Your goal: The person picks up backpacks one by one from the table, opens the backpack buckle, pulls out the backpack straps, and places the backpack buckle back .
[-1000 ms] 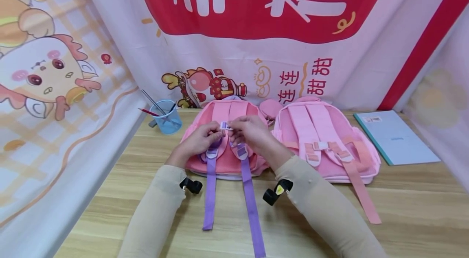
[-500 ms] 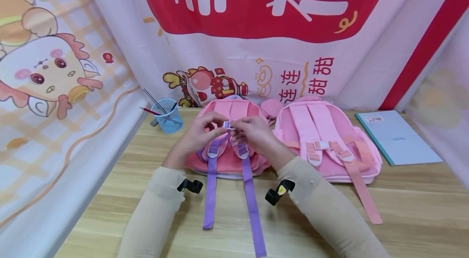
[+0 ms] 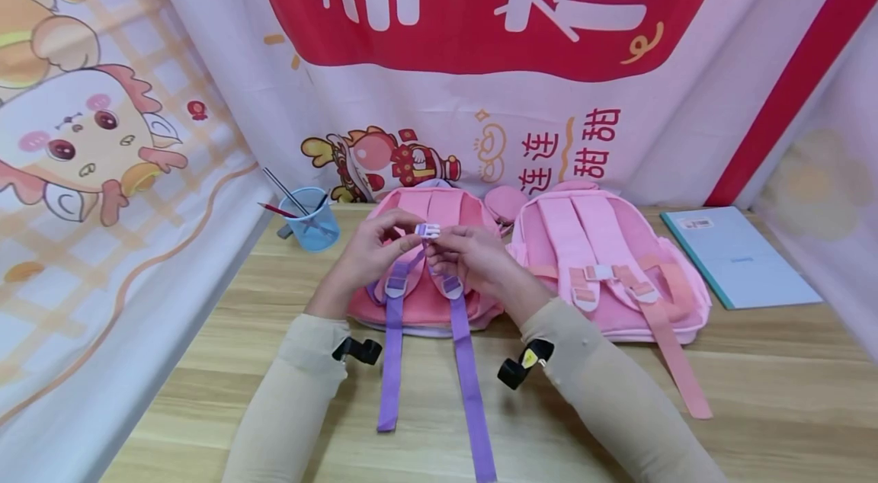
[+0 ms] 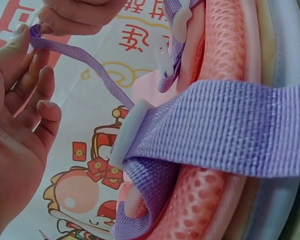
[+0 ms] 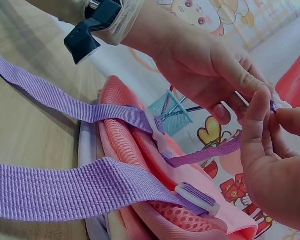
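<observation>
Buckle (image 3: 428, 231) in white sits above the coral backpack (image 3: 428, 311), its long axis running roughly left to right between the two hands. The left hand (image 3: 372, 254) pinches its left end between thumb and finger; the right hand (image 3: 478, 260) pinches at its right end, so neither is clearly nearer. Narrow purple webbing (image 4: 65, 50) slants from the fingers down to a white adjuster (image 4: 130, 132).

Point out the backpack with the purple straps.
The left backpack: two long purple straps trail from it; the right backpack shows a single long coral strap.
</observation>
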`<state>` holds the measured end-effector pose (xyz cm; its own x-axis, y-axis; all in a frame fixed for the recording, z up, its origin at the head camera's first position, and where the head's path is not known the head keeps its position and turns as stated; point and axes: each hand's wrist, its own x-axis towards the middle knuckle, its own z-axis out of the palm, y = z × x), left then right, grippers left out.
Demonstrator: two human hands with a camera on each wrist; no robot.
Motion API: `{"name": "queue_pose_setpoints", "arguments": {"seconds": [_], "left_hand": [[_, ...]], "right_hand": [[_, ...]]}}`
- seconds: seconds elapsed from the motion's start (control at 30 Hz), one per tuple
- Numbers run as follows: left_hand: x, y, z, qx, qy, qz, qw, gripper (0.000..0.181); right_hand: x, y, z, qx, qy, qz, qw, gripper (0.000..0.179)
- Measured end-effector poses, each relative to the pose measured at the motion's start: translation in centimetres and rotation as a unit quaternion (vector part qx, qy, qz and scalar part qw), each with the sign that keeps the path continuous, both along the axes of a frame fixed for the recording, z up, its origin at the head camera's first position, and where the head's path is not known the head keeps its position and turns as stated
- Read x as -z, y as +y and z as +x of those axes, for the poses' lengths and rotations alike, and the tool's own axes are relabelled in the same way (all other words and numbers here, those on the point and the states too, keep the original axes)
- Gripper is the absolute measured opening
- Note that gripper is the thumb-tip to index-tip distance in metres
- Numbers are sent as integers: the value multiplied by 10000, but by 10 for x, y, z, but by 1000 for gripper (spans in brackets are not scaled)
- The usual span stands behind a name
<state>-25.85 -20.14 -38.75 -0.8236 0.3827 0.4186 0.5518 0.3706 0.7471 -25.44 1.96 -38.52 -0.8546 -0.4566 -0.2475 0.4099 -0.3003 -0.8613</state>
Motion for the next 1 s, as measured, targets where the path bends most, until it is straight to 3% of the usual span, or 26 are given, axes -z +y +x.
{"name": "queue_pose_setpoints", "arguments": {"seconds": [0.2, 0.57, 0.8, 1.0], "left_hand": [[1, 0, 0, 61, 8, -5, 10000, 21], [2, 2, 1, 40, -174, -117, 9998, 22], [2, 2, 1, -6, -57, -264, 9996, 21], [0, 2, 3, -75, -50, -336, 9994, 20]], "right_hand": [[2, -3, 0, 69, 68, 52, 9999, 13], [6, -8, 1, 59, 669, 101, 9977, 12], [7, -6, 0, -34, 717, 134, 9973, 13], [6, 1, -2, -62, 704, 352, 9969, 25]]}}
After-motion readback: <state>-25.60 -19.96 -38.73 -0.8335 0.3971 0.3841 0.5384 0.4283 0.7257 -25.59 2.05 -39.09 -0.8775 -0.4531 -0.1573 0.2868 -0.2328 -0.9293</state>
